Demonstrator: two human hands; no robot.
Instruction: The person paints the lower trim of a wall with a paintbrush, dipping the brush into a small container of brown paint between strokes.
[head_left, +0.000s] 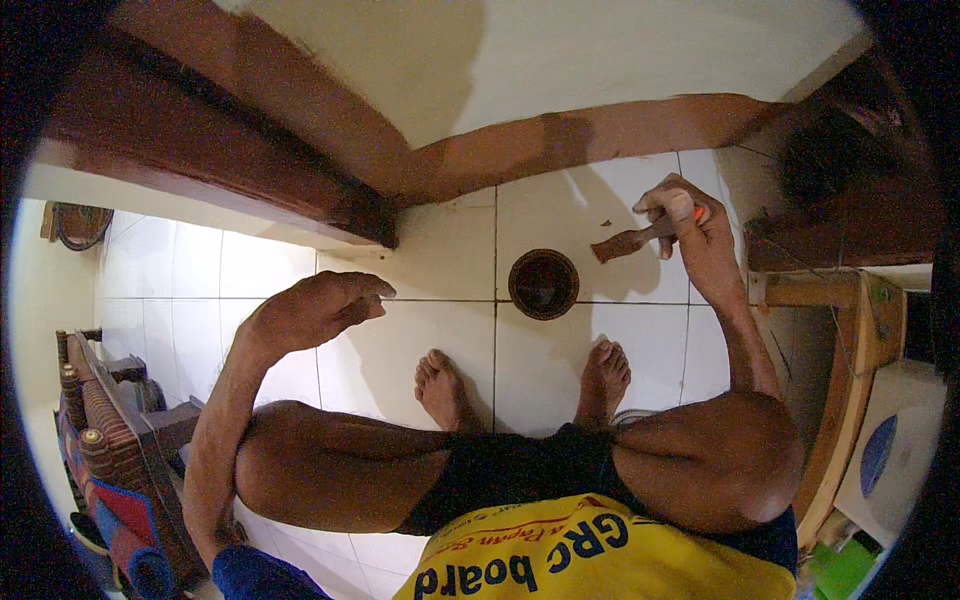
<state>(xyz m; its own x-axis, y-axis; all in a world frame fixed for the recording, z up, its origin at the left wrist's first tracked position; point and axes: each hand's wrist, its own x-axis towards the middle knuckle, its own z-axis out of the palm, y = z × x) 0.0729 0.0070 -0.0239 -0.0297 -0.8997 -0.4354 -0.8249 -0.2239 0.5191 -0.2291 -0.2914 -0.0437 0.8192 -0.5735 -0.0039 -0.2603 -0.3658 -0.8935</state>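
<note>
In my right hand is a paintbrush, gripped by its handle, with brown-stained bristles pointing left. A round pot of dark liquid stands on the tiled floor just left of the bristles and in front of my feet. My left hand hovers over the floor to the left, holding nothing, its fingers bent and slightly apart from the thumb. Beyond the pot, a brown-painted band runs along the foot of the pale wall.
A brown wooden door frame slants across the upper left. On the right stands a wooden furniture frame beside a white box. A wooden seat with striped cushions is at the far left. A small dark speck lies near the brush.
</note>
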